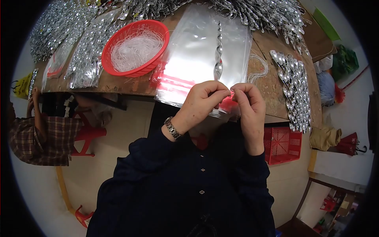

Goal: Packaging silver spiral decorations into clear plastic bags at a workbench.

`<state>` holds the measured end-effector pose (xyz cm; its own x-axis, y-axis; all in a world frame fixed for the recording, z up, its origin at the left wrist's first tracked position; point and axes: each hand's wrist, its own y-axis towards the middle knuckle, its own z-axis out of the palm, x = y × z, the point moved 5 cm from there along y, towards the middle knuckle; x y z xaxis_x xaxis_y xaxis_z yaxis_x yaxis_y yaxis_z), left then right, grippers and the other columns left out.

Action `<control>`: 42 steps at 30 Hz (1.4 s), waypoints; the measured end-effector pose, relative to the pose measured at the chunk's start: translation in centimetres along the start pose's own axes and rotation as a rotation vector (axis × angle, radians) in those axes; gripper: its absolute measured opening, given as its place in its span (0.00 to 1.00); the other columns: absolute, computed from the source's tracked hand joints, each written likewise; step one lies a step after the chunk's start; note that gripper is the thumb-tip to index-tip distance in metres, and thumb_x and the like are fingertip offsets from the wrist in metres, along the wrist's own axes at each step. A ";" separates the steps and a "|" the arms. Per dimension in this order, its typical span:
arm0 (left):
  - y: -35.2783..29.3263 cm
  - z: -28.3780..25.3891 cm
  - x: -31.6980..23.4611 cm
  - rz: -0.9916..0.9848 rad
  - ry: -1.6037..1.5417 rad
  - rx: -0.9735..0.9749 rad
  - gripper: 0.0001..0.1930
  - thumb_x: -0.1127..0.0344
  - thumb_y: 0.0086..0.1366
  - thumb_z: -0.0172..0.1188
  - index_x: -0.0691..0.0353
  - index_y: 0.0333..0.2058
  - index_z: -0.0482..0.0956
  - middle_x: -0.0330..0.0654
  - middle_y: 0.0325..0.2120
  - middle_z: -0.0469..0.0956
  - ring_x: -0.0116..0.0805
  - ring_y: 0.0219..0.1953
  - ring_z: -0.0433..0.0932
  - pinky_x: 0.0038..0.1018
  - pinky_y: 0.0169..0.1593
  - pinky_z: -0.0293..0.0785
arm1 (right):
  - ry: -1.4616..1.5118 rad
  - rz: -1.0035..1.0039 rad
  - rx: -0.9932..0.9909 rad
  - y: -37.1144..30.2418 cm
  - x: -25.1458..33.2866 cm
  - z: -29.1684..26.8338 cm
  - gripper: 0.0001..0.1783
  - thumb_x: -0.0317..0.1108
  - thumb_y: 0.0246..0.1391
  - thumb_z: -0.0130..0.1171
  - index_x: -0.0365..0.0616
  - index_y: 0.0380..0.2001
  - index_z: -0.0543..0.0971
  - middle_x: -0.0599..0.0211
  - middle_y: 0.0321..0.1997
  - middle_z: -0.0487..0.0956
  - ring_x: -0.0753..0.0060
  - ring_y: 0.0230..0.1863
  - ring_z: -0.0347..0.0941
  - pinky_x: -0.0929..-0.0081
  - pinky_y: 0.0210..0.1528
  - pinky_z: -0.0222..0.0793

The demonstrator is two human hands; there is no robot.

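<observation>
A twisted silver foil strip (pixel 219 51) lies lengthwise on a stack of clear plastic bags (pixel 189 43) with red-banded openings. Its near end reaches the fingers of my left hand (pixel 197 102), which are closed in a pinch. My right hand (pixel 250 108) is closed too, thumb against forefinger, its tips almost meeting those of the left. Whatever sits between the fingertips is too small to make out. A silver watch (pixel 172 128) circles my left wrist. Both hands are over the near edge of the bags.
Left of the bags stands a red basket (pixel 108 63) of clear thread (pixel 136 49). More twisted strips (pixel 292 87) hang over the table's right edge, and others heap at the back. A loose thread bundle (pixel 257 69) lies nearby. Someone in a plaid shirt (pixel 43 138) sits at left. Below is a red crate (pixel 282 144).
</observation>
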<state>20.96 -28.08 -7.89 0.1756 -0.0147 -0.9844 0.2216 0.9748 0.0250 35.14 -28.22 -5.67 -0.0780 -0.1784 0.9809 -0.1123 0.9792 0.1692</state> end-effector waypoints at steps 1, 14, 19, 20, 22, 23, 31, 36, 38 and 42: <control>0.0 0.1 -0.1 0.003 0.012 0.009 0.08 0.68 0.65 0.55 0.65 0.36 0.79 0.29 0.22 0.72 0.13 0.22 0.65 0.12 0.24 0.59 | 0.047 0.009 0.003 0.1 0.1 0.0 0.05 0.27 0.61 0.49 0.38 0.35 0.74 0.72 0.35 0.74 0.86 0.34 0.66 0.87 0.40 0.62; 0.0 -1.1 -0.6 0.085 0.185 -0.067 0.06 0.69 0.65 0.54 0.65 0.32 0.77 0.29 0.22 0.72 0.14 0.22 0.65 0.14 0.25 0.61 | 0.863 0.062 0.008 1.1 -0.8 -4.8 0.04 0.27 0.63 0.47 0.44 0.40 0.69 0.69 0.36 0.69 0.81 0.32 0.64 0.82 0.38 0.62; -0.1 -1.7 -0.9 0.101 0.179 -0.074 0.06 0.68 0.65 0.54 0.64 0.32 0.77 0.28 0.21 0.71 0.14 0.21 0.64 0.14 0.25 0.61 | 0.870 0.027 -0.046 1.9 -1.0 -7.2 0.04 0.27 0.62 0.48 0.42 0.40 0.68 0.68 0.36 0.69 0.80 0.33 0.64 0.82 0.37 0.63; -0.1 -1.7 -1.0 0.100 0.177 -0.073 0.06 0.68 0.65 0.54 0.64 0.32 0.77 0.28 0.21 0.71 0.14 0.21 0.64 0.14 0.25 0.61 | 0.822 0.045 -0.038 1.9 -0.6 -7.0 0.04 0.27 0.62 0.48 0.42 0.40 0.68 0.69 0.36 0.69 0.80 0.33 0.64 0.82 0.37 0.63; -0.1 -1.3 -1.1 0.010 0.161 0.002 0.06 0.68 0.65 0.53 0.64 0.33 0.76 0.30 0.22 0.71 0.15 0.21 0.66 0.14 0.25 0.62 | 0.770 0.066 -0.024 1.4 -0.2 -5.4 0.04 0.28 0.62 0.48 0.43 0.39 0.69 0.69 0.34 0.69 0.80 0.31 0.64 0.83 0.35 0.63; 0.0 -1.2 -1.3 0.009 0.161 0.002 0.06 0.68 0.65 0.53 0.64 0.33 0.76 0.30 0.22 0.71 0.15 0.21 0.66 0.14 0.25 0.62 | 0.697 0.077 -0.001 1.3 0.0 -4.4 0.03 0.28 0.62 0.49 0.43 0.39 0.69 0.69 0.34 0.70 0.81 0.30 0.64 0.83 0.34 0.64; 0.0 0.7 -2.2 -0.132 -0.051 0.156 0.07 0.67 0.65 0.53 0.65 0.36 0.75 0.31 0.24 0.72 0.16 0.22 0.68 0.14 0.26 0.66 | 0.496 0.060 0.022 0.9 1.5 -1.8 0.05 0.26 0.60 0.50 0.41 0.40 0.69 0.67 0.33 0.74 0.80 0.30 0.70 0.83 0.35 0.69; 0.0 1.2 -2.1 -0.078 0.046 0.165 0.08 0.67 0.64 0.55 0.67 0.35 0.77 0.33 0.23 0.73 0.17 0.24 0.68 0.16 0.28 0.66 | 0.456 0.057 0.059 0.7 1.4 -1.4 0.06 0.26 0.60 0.50 0.41 0.40 0.69 0.67 0.33 0.74 0.80 0.30 0.70 0.84 0.35 0.69; 0.0 1.2 -2.1 -0.057 0.105 0.154 0.09 0.67 0.63 0.55 0.68 0.34 0.77 0.34 0.23 0.74 0.18 0.26 0.69 0.19 0.31 0.67 | 0.443 0.040 0.076 0.7 1.3 -1.5 0.06 0.26 0.60 0.50 0.41 0.41 0.70 0.67 0.33 0.74 0.80 0.30 0.70 0.84 0.35 0.69; 0.2 0.6 -1.2 0.063 0.136 0.082 0.07 0.68 0.63 0.56 0.67 0.33 0.78 0.32 0.22 0.72 0.17 0.26 0.67 0.17 0.30 0.64 | 0.363 0.044 0.032 0.7 1.2 -2.2 0.06 0.25 0.60 0.50 0.42 0.41 0.70 0.68 0.32 0.74 0.80 0.30 0.70 0.83 0.36 0.68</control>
<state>21.36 -28.02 -6.55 0.0616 0.0816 -0.9948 0.2932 0.9512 0.0962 37.14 -27.51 -4.21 0.2723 -0.0845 0.9585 -0.1476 0.9807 0.1284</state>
